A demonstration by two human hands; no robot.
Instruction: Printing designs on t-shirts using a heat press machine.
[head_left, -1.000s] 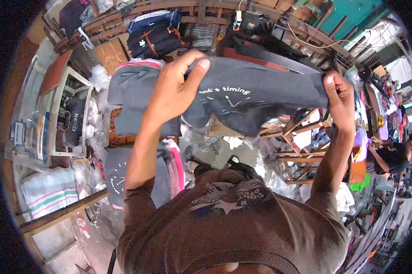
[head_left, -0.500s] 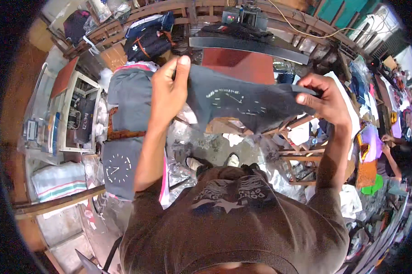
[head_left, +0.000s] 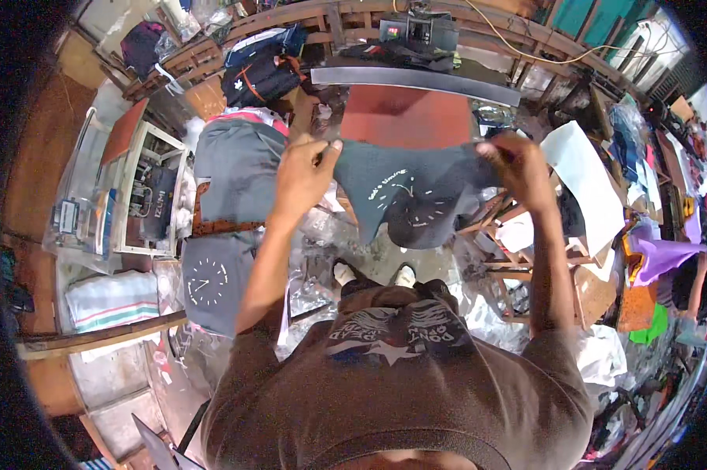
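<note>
A dark grey fabric piece (head_left: 369, 184) with white lettering and a clock-face print hangs between my hands, its lower part drooping in folds. My left hand (head_left: 305, 176) pinches its upper left corner, thumb on top. My right hand (head_left: 522, 168), slightly blurred, grips the upper right corner. Just beyond the fabric is a red flat board (head_left: 400, 110) with a dark metal bar (head_left: 416, 82) along its far side. To my left lie grey folded garments (head_left: 232, 172) and, lower, another grey stack (head_left: 216, 301) showing a similar clock print.
A machine with a small display (head_left: 416, 31) stands at the back. Dark bags (head_left: 255, 82) are at back left, beside a white-framed cabinet (head_left: 146, 243). White sheets (head_left: 569, 180) lie over a wooden frame at right. A co-worker's arm (head_left: 698, 286) shows at far right among coloured cloths.
My hands have come lower in the view and closer together, so the fabric sags more. The red board is now uncovered behind it, and the view has shifted slightly.
</note>
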